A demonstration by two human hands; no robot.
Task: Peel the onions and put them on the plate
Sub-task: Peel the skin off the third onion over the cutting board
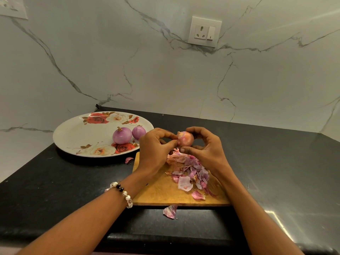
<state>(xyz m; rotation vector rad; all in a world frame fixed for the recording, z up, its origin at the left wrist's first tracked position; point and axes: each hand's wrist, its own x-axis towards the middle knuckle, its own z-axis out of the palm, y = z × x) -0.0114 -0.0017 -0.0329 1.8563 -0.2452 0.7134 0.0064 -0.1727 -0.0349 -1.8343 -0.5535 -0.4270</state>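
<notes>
An onion (186,138) with papery orange-pink skin is held between both hands above a wooden cutting board (161,192). My right hand (204,148) curls round its right side. My left hand (156,146) pinches the skin at its left end. Two peeled purple onions (122,135) (138,132) lie on the right part of a white plate (77,137) with rose patterns, left of the hands. A heap of onion peels (189,170) lies on the board under the hands.
The board and plate sit on a black countertop (276,172) in a corner of marble walls. Loose peel scraps lie off the board at its front edge (170,211) and near the plate (128,160). A wall socket (204,32) is above.
</notes>
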